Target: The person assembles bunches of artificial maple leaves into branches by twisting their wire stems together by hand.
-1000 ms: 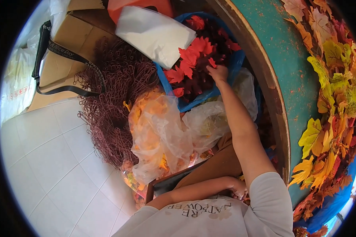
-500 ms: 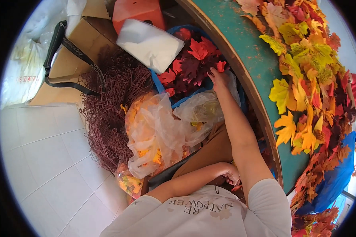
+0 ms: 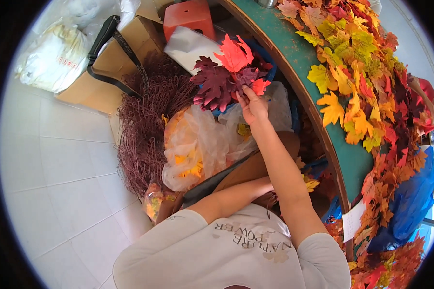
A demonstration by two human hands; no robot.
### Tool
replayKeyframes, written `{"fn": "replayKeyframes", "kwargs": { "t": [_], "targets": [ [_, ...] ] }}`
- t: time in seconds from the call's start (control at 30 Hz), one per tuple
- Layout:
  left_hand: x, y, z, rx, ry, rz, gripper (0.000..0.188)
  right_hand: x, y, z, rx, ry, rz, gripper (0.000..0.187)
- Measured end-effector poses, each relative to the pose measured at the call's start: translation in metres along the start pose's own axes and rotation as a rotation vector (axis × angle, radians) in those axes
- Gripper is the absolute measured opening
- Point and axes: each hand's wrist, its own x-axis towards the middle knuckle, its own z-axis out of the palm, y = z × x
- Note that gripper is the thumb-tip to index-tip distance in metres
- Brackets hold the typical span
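Note:
My right hand (image 3: 253,107) is closed on a spray of artificial maple leaves (image 3: 214,84), dark maroon with a few bright red ones. It holds them in the air over the bags beside the table. Beneath, the rim of a blue bag (image 3: 271,72) shows partly behind the leaves. Nearest below the hand is a translucent plastic bag (image 3: 197,130) with orange and yellow leaves inside. My left forearm (image 3: 238,195) reaches across my lap, and its hand is hidden behind my right forearm, so its fingers do not show.
A curved green table (image 3: 294,67) bears a long heap of coloured leaves (image 3: 357,91). To the left stand brown wiry stems (image 3: 144,130), a cardboard box (image 3: 115,62) with a black strap, and a red stool (image 3: 188,19). A person in red (image 3: 425,108) is beyond the table.
My right hand has lifted the maroon and red leaves out of the blue bag and drawn them nearer. The left hand has slipped from sight behind the right forearm.

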Motion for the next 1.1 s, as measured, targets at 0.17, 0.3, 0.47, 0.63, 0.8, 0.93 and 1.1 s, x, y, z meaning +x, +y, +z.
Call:
{"fn": "replayKeyframes", "kwargs": {
  "t": [0.17, 0.3, 0.47, 0.63, 0.8, 0.93, 1.1],
  "targets": [
    [-0.029, 0.006, 0.024, -0.001, 0.087, 0.177, 0.018, -0.071, -0.010, 0.018, 0.025, -0.077, 0.017, 0.013],
    [-0.013, -0.011, 0.017, 0.228, -0.090, 0.016, 0.018, -0.114, -0.044, 0.036, 0.052, -0.154, -0.085, 0.011],
    [0.002, -0.019, -0.003, 0.530, -0.369, -0.164, 0.018, -0.170, -0.114, 0.055, 0.084, -0.287, -0.250, 0.009],
    [-0.002, -0.010, -0.003, 0.443, -0.389, -0.364, 0.017, -0.208, -0.225, 0.026, 0.054, -0.277, -0.557, 0.007],
    [-0.013, -0.009, 0.005, 0.428, -0.385, -0.346, 0.016, -0.258, -0.328, -0.029, 0.194, -0.169, -0.825, 0.009],
    [-0.019, -0.005, 0.012, 0.308, -0.334, -0.342, 0.015, -0.256, -0.380, -0.115, 0.158, -0.013, -0.954, 0.015],
    [-0.026, 0.014, 0.037, 0.043, -0.363, -0.275, 0.012, -0.239, -0.394, -0.177, -0.676, 0.645, -0.835, 0.023]
  ]
}}
